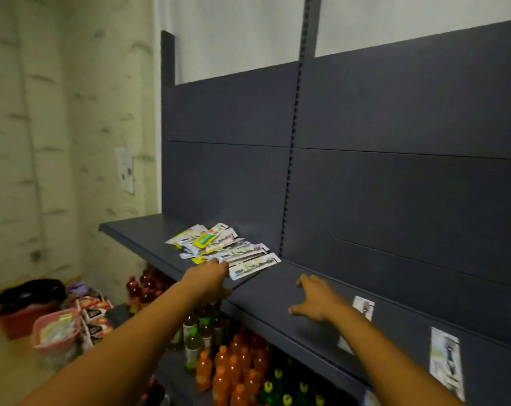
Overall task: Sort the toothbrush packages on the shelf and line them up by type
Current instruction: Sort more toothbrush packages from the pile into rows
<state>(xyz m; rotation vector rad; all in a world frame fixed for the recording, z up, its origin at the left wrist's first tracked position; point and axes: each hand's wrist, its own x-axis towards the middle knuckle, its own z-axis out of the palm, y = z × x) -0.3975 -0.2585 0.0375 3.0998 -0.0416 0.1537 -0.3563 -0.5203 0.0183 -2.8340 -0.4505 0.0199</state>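
Observation:
A loose pile of toothbrush packages (222, 246) lies on the dark grey shelf (272, 291), left of its middle upright. My left hand (209, 278) reaches to the pile's near edge, fingers touching the frontmost white package (255, 265); whether it grips one is unclear. My right hand (318, 300) hovers over the bare shelf to the right, fingers spread, holding nothing. Two single packages lie flat further right: one (364, 307) partly behind my right forearm, another (446, 361) near the right edge.
Below the shelf stand rows of red, orange and green drink bottles (233, 367). On the floor at left are a pink basket (58, 329), snack boxes (94, 313) and a dark bag. A pale brick-patterned wall is at left; the shelf's back panel rises behind.

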